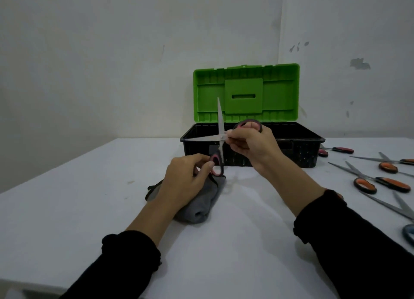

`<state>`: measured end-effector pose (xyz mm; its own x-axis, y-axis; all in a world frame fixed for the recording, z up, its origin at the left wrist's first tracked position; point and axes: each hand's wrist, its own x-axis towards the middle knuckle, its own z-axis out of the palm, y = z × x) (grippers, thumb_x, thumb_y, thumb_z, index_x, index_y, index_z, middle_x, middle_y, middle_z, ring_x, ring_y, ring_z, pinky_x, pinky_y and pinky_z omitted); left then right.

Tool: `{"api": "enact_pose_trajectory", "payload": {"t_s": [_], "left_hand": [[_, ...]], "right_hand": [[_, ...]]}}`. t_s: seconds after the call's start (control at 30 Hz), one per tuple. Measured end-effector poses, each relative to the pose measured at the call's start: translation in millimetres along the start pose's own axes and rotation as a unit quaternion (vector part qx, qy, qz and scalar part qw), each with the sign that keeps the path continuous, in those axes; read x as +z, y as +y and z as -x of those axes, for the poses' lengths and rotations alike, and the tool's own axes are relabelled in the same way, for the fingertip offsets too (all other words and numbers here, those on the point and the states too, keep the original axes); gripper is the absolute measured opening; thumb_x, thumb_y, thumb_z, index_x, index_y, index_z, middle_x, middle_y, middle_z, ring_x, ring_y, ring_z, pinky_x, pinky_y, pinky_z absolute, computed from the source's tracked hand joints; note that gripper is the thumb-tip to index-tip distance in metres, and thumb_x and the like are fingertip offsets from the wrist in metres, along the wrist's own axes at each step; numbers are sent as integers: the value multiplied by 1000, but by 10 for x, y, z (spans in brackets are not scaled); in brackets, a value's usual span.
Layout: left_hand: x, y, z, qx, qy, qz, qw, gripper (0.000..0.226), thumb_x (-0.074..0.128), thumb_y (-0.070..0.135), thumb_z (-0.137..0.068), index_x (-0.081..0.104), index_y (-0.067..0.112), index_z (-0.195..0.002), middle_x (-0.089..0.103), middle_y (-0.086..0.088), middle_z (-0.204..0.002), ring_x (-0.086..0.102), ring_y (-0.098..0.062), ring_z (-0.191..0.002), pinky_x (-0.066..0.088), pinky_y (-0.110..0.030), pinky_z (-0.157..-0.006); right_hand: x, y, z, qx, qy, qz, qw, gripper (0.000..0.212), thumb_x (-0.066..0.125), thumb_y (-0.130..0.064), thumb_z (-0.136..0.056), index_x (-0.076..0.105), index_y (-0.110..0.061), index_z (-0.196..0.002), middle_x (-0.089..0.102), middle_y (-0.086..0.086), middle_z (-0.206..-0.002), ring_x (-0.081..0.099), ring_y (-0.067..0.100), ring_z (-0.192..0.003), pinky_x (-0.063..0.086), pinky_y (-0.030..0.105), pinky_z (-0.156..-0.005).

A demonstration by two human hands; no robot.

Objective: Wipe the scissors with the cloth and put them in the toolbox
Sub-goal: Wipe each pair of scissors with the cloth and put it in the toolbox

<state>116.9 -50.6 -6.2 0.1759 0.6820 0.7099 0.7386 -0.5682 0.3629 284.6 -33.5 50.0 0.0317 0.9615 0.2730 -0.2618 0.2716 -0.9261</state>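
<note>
A pair of pink-and-black-handled scissors is held spread wide open above the table, one blade pointing up and the other pointing left. My right hand grips the upper handle loop in front of the toolbox. My left hand holds the lower handle loop and rests on the grey cloth, which lies bunched on the white table. The toolbox has a black base and a green lid standing open against the wall, just behind the scissors.
Several other scissors with orange-and-black handles lie on the table at the right, and one red-handled pair lies beside the toolbox. A blue handle shows at the right edge. The white table meets the wall behind.
</note>
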Motion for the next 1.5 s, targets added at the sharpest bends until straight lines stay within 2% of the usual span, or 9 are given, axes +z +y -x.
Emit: {"api": "enact_pose_trajectory", "payload": {"t_s": [0.27, 0.37, 0.47, 0.57, 0.83, 1.1, 1.2, 1.33, 1.5], "left_hand": [[-25, 0, -30, -78, 69, 94, 990, 14, 61, 22, -89, 70, 13, -87, 68, 1, -71, 60, -2, -63, 43, -9, -61], [-28, -11, -49, -131, 62, 176, 974, 8, 65, 16, -85, 71, 13, -91, 71, -4, -77, 66, -11, -72, 53, -20, -68], [-33, 2, -53, -149, 66, 216, 963, 7, 65, 11, -85, 69, 8, -90, 71, -13, -79, 66, -17, -69, 52, -17, -62], [-38, -6, -42, -153, 67, 224, 960, 8, 65, 12, -85, 67, 6, -90, 70, -14, -77, 64, -15, -63, 52, -17, -61], [-60, 6, -49, -181, 70, 280, 940, 3, 66, 12, -84, 67, 10, -86, 71, -14, -77, 66, -13, -63, 55, -21, -65], [-58, 47, -43, -194, 76, 301, 931, 7, 65, 15, -85, 69, 10, -88, 72, -9, -76, 69, -15, -68, 57, -26, -73], [-54, 48, -49, -194, 63, 310, 929, 12, 63, 15, -87, 69, 8, -93, 73, -8, -80, 70, -14, -72, 56, -26, -75], [7, 14, -148, -111, 15, 147, 983, 12, 60, 16, -88, 69, 15, -95, 71, 3, -87, 66, -7, -81, 50, -15, -75], [349, -49, -265, -19, -169, -38, 985, 22, 52, 30, -91, 63, 18, -106, 61, 0, -110, 56, -17, -102, 48, -37, -87]], "right_hand": [[84, -6, 60, 46, -42, -108, 992, 14, 56, -10, -91, 57, -7, -77, 66, 11, -70, 65, 17, -64, 57, 23, -65], [-27, 24, -10, 5, -33, 73, 997, 21, 59, -18, -90, 60, -10, -71, 58, 4, -68, 55, 14, -65, 49, 27, -68], [-75, 104, -32, -37, -65, 291, 954, 24, 66, -32, -84, 72, -13, -71, 65, -4, -72, 60, 7, -76, 44, 25, -76], [-24, 141, 13, -89, -62, 376, 920, 22, 67, -34, -85, 77, -14, -85, 56, -17, -45, 49, -9, -43, 34, 5, -48], [86, 204, 57, -243, 48, 379, 892, 17, 79, -23, -73, 66, -14, -79, 60, -6, -66, 56, 1, -58, 46, 15, -57], [107, 241, 122, -266, -10, 476, 838, 21, 78, -25, -74, 74, -9, -87, 47, -18, -61, 48, -3, -55, 42, 11, -59], [74, 234, 104, -271, -6, 486, 831, 19, 75, -24, -76, 74, -7, -84, 48, -15, -61, 51, 2, -57, 50, 24, -64], [-56, 179, -121, -278, -5, 525, 804, 21, 70, -23, -76, 73, -2, -76, 66, 11, -67, 62, 25, -64, 54, 40, -67], [-318, 64, -683, -239, -36, 591, 769, 22, 65, -23, -77, 74, -3, -76, 69, 14, -66, 61, 27, -59, 55, 35, -61]]}}
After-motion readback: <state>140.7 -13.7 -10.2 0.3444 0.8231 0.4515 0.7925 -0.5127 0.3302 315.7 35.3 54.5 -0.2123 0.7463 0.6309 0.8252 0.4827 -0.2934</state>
